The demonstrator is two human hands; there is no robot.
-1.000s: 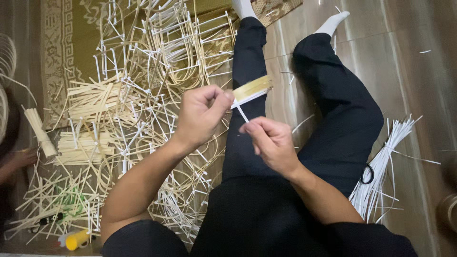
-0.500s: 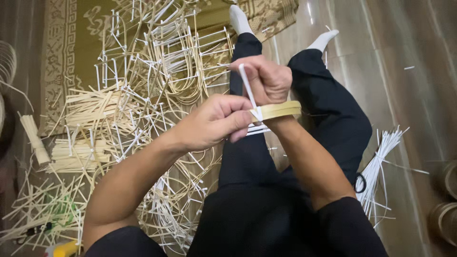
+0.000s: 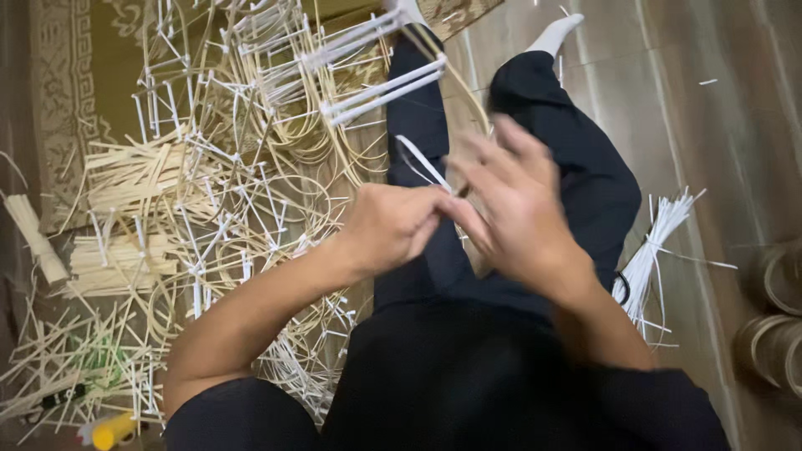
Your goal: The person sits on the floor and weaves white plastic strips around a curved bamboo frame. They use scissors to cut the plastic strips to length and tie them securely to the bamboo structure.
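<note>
A white strip (image 3: 420,162) is sticking up over the person's lap, pinched in the closed left hand (image 3: 394,225). The right hand (image 3: 515,206), fingers spread and blurred, is touching the left. Left of the lap, a pile of tied cane loops (image 3: 251,167) is lying.
</note>
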